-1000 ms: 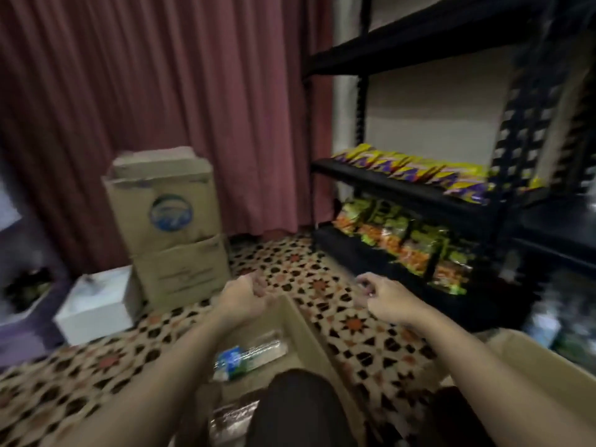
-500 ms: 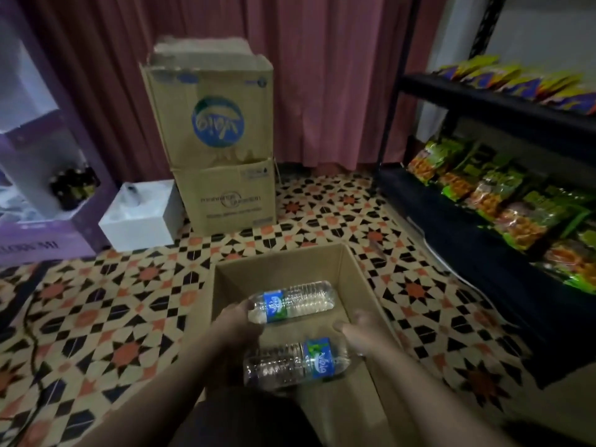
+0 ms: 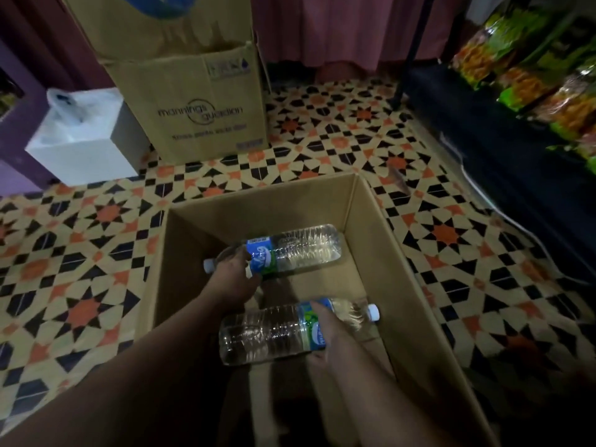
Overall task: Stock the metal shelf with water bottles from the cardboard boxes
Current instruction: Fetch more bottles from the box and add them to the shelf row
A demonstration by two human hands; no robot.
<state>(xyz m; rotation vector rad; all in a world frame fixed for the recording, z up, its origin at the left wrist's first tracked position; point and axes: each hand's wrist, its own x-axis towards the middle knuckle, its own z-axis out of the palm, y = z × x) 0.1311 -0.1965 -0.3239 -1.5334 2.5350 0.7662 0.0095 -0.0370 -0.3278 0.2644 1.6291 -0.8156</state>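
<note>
In the box [image 3: 371, 221], my left hand [image 3: 235, 279] clasps the far bottle [image 3: 303, 250], right hand [image 3: 332, 337] the near bottle [image 3: 264, 333]; next, lift both clear for the shelf [image 3: 483, 146].

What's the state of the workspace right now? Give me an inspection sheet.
Surface: patterned tile floor, with an open cardboard box on it.
Job's things: far bottle, cap left, and near bottle, cap right, both held in the box's opening; metal shelf at right, no water bottles seen on it.
Clutter: white box holding a plastic bag, left.
Grippers: left hand grips the far bottle; right hand grips the near bottle.
Cables: pale cord on the floor beside the shelf.
Surroundings: stacked cardboard boxes, red curtain, snack bags on the shelf.
</note>
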